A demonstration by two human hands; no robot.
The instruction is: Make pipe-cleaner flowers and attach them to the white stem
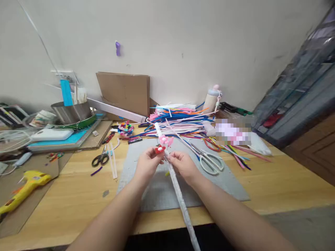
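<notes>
My left hand (148, 163) is closed, thumb and fingers pinching a small red flower with a white centre (160, 149). My right hand (183, 165) pinches a long, white-wrapped stick (180, 195) just below the flowers; its lower end runs down past the table's front edge. Fuzzy pink flowers (164, 139) sit by the stick, above the red one. Higher up, the stick's white top end (158, 129) shows. My fingers hide exactly where the red flower meets the stick. Below both hands lies a grey mat (154, 195).
Large white-handled scissors (211, 163) rest on the mat's right. Black-handled scissors (100, 159) and a yellow glue gun (27, 188) lie left. Piled pipe cleaners (180, 116) are behind my hands. A bottle (210, 101) and cardboard (125, 96) stand by the wall.
</notes>
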